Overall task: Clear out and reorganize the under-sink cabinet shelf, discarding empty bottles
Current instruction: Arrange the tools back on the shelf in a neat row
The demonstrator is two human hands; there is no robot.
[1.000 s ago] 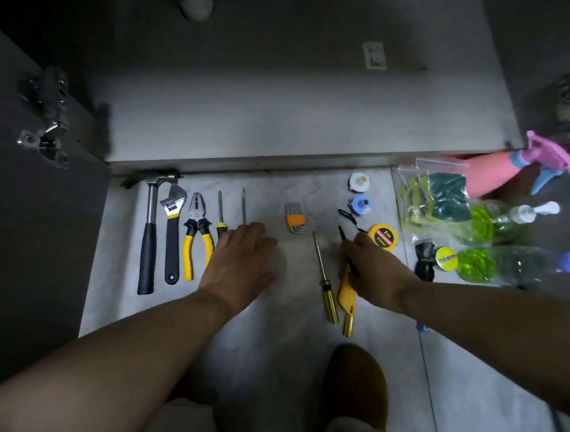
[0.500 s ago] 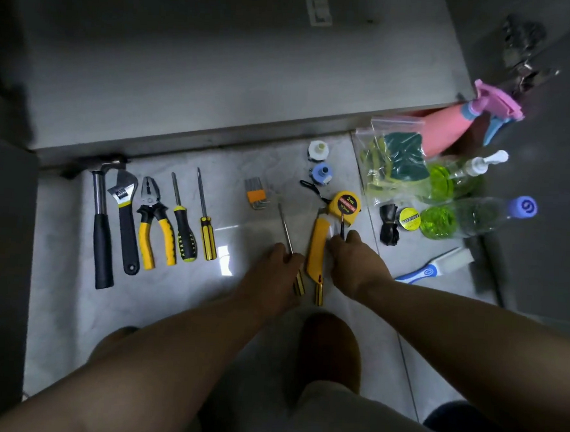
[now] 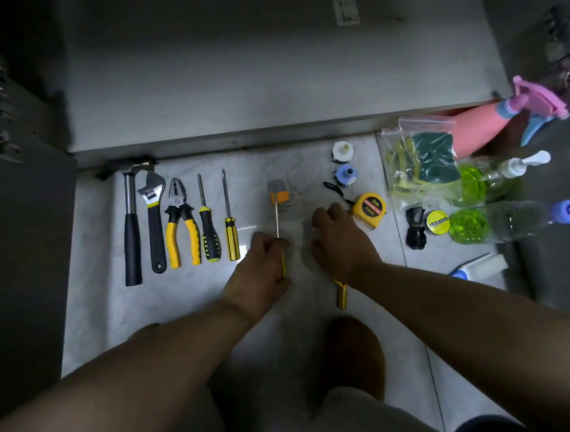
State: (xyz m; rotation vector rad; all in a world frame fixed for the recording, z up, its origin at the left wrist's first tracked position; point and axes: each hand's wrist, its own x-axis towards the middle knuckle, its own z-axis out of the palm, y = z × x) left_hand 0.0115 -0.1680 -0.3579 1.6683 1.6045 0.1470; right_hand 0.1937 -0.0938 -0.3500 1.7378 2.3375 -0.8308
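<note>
My left hand [image 3: 262, 264] grips a thin yellow-handled screwdriver [image 3: 278, 220], shaft pointing toward the cabinet. My right hand [image 3: 340, 242] covers a yellow utility knife [image 3: 341, 294], of which only the tail end shows below the wrist; its grip is hidden. Two clear bottles with green liquid [image 3: 479, 181] [image 3: 497, 220] and a pink spray bottle [image 3: 482, 127] lie on the floor at the right. The under-sink shelf [image 3: 252, 73] lies beyond the tools.
A hammer [image 3: 131, 223], wrench [image 3: 153, 217], pliers [image 3: 181, 223] and two screwdrivers [image 3: 208, 227] [image 3: 231, 229] lie in a row at left. Hex keys [image 3: 280, 195], a tape measure [image 3: 370, 207], two small caps [image 3: 342, 151], a sponge bag [image 3: 424, 157], tape rolls [image 3: 437, 221] and a brush [image 3: 477, 266] lie at centre and right.
My left hand took hold of the thin screwdriver and carried it left, away from the knife. My right hand shifted up over the utility knife. The camera view tilted slightly.
</note>
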